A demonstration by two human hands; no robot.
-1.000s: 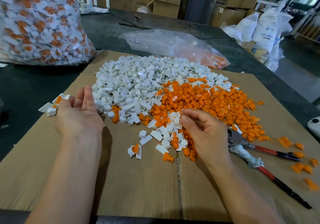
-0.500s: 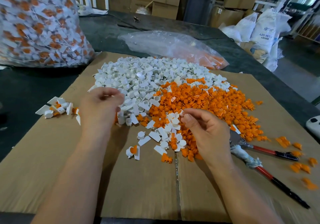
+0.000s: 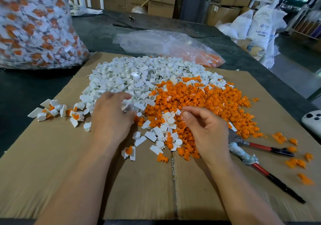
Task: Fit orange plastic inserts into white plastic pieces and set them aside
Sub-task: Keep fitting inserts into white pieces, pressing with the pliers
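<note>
While left hand (image 3: 111, 120) pinched white piece (image 3: 127, 106) at pile edge, right hand (image 3: 207, 130) hovered over orange inserts (image 3: 199, 99), fingers (image 3: 196, 110) curled, contents unclear; likely poised for fitting.

Parts heap (image 3: 156, 89) on cardboard (image 3: 52, 172), pliers (image 3: 258, 146) right, bag (image 3: 34, 24) behind

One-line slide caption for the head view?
Head view: left hand pinches a white piece; right hand hovers, curled, over orange inserts on the cardboard sheet.

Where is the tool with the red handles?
In the head view, the red-handled tool lies on the cardboard at the right side, just past the right hand and below the orange pile.
</note>
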